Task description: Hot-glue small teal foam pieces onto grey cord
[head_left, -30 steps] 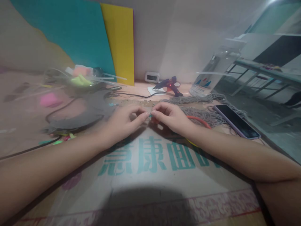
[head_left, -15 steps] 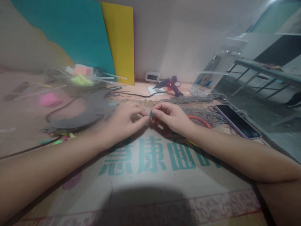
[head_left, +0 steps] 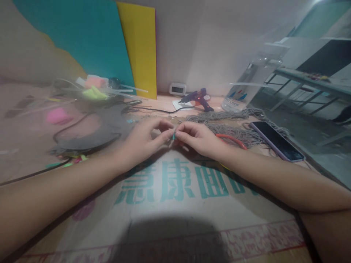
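Between my fingertips is a small teal piece [head_left: 173,136], too small to make out its kind. My left hand [head_left: 149,140] pinches at its left side with thumb and forefinger. From the other side, the thumb and forefinger of my right hand [head_left: 199,138] close on the same piece. Both hands are just above the printed cardboard [head_left: 178,215] covering the table. Just behind my right hand lies a tool with a red-orange handle [head_left: 233,140], partly hidden by the wrist.
Grey cords [head_left: 244,129] lie behind my right hand, beside a phone [head_left: 278,141]. A glue gun [head_left: 197,98], a small digital clock [head_left: 177,89] and a clear bottle [head_left: 251,84] stand at the back. Coloured lumps, including a pink one [head_left: 58,115], lie left.
The teal piece has turned more upright between my fingertips. My left fingers have lifted and shifted slightly, and my right hand has moved a little left. Everything else stays put.
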Action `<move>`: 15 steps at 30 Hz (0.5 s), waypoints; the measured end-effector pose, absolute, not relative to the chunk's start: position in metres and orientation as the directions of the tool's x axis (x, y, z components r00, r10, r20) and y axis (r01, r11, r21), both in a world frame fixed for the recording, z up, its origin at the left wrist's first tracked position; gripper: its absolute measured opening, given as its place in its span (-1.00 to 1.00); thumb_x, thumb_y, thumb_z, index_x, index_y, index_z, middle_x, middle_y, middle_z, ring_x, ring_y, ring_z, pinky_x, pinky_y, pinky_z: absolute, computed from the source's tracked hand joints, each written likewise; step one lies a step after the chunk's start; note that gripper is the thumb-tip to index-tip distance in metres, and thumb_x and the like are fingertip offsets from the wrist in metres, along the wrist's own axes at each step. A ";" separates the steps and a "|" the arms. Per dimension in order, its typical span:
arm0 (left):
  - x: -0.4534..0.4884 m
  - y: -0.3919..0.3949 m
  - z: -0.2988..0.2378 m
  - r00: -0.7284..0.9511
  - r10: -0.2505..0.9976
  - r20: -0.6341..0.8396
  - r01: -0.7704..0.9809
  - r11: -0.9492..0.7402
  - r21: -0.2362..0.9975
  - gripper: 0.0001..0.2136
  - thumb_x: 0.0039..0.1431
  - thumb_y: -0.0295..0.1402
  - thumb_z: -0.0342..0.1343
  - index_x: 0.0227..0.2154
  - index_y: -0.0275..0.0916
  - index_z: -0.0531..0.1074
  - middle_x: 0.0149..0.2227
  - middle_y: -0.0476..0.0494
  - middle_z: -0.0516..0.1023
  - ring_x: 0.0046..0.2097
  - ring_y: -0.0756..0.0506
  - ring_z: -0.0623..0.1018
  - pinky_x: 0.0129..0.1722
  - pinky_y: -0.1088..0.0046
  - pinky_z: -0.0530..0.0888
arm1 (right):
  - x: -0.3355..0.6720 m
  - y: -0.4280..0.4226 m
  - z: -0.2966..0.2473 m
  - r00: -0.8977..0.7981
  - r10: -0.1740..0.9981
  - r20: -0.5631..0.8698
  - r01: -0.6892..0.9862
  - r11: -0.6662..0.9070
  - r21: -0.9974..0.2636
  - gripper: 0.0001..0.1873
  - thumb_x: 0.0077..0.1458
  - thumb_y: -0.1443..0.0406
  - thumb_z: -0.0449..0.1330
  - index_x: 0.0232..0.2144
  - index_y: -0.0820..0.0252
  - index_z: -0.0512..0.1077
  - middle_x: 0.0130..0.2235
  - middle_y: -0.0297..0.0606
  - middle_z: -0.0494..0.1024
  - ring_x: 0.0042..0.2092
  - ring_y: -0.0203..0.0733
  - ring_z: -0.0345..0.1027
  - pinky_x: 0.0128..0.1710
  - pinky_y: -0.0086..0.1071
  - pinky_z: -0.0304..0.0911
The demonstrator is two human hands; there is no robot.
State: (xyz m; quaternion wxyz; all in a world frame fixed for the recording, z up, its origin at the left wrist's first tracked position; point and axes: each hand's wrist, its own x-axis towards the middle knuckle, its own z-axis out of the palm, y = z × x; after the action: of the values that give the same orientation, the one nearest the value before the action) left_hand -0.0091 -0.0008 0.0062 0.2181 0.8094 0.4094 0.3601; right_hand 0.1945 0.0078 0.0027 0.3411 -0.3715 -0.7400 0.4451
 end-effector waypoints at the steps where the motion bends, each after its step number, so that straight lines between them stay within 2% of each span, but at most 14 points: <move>1: -0.009 -0.001 0.006 0.430 0.808 0.403 0.476 -0.582 0.659 -0.75 0.28 -0.20 0.06 -0.11 -0.20 0.49 -0.16 -0.09 0.62 -0.13 -0.11 0.56 -0.09 0.38 0.44 | 0.195 0.008 0.002 -0.499 0.850 0.167 0.257 0.330 -0.908 -0.81 0.20 0.20 0.18 -0.38 0.20 0.39 -0.43 -0.36 0.53 -0.42 -0.35 0.37 -0.42 -0.46 0.26; 3: -0.009 -0.002 0.006 0.458 0.797 0.393 0.453 -0.590 0.669 -0.76 0.28 -0.23 0.07 -0.07 -0.16 0.51 -0.12 -0.06 0.64 -0.12 -0.10 0.58 -0.06 0.38 0.43 | 0.196 0.007 0.003 -0.500 0.852 0.158 0.264 0.323 -0.909 -0.79 0.20 0.18 0.18 -0.38 0.20 0.39 -0.42 -0.35 0.54 -0.41 -0.35 0.37 -0.43 -0.46 0.25; 5: -0.009 -0.002 0.006 0.440 0.813 0.382 0.464 -0.570 0.679 -0.80 0.26 -0.24 0.10 -0.14 -0.15 0.55 -0.18 -0.02 0.65 -0.17 -0.09 0.58 -0.07 0.40 0.43 | 0.196 0.007 0.004 -0.493 0.855 0.159 0.254 0.316 -0.914 -0.79 0.21 0.18 0.18 -0.37 0.21 0.38 -0.42 -0.35 0.54 -0.40 -0.34 0.38 -0.41 -0.46 0.26; 8: -0.008 -0.002 0.008 0.377 0.867 0.325 0.477 -0.482 0.735 -0.82 0.21 -0.22 0.15 -0.24 -0.19 0.56 -0.28 -0.02 0.64 -0.27 -0.06 0.56 -0.18 0.44 0.45 | 0.194 0.007 0.005 -0.461 0.868 0.185 0.195 0.302 -0.933 -0.83 0.20 0.21 0.18 -0.34 0.21 0.38 -0.41 -0.36 0.51 -0.40 -0.36 0.38 -0.39 -0.46 0.30; 10: -0.008 -0.001 0.009 0.332 0.898 0.288 0.476 -0.423 0.771 -0.80 0.19 -0.20 0.17 -0.28 -0.22 0.55 -0.30 -0.03 0.63 -0.30 -0.05 0.55 -0.25 0.46 0.44 | 0.193 0.007 0.005 -0.456 0.873 0.173 0.145 0.264 -0.953 -0.85 0.15 0.26 0.22 -0.25 0.20 0.37 -0.35 -0.36 0.51 -0.41 -0.38 0.37 -0.44 -0.48 0.31; 13: -0.007 0.000 0.010 0.300 0.913 0.277 0.461 -0.393 0.796 -0.81 0.18 -0.21 0.17 -0.32 -0.23 0.52 -0.32 -0.02 0.61 -0.30 -0.04 0.53 -0.28 0.49 0.42 | 0.192 0.008 0.003 -0.539 0.836 0.104 0.096 0.184 -0.978 -0.63 0.06 0.38 0.26 -0.07 0.16 0.30 -0.26 -0.36 0.53 -0.45 -0.42 0.36 -0.50 -0.52 0.29; 15: -0.007 0.000 0.009 0.308 0.910 0.278 0.444 -0.396 0.804 -0.83 0.18 -0.23 0.17 -0.34 -0.24 0.51 -0.32 -0.02 0.60 -0.29 -0.03 0.52 -0.27 0.49 0.41 | 0.192 0.008 0.001 -0.584 0.808 0.078 0.083 0.155 -0.984 -0.54 0.05 0.43 0.25 0.00 0.13 0.26 -0.30 -0.39 0.54 -0.45 -0.41 0.37 -0.51 -0.52 0.29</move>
State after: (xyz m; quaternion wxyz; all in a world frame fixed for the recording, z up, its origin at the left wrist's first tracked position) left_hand -0.0069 0.0004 0.0094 0.3106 0.7467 0.4532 0.3749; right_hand 0.1917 0.0078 0.0013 0.3215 -0.3235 -0.6887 0.5637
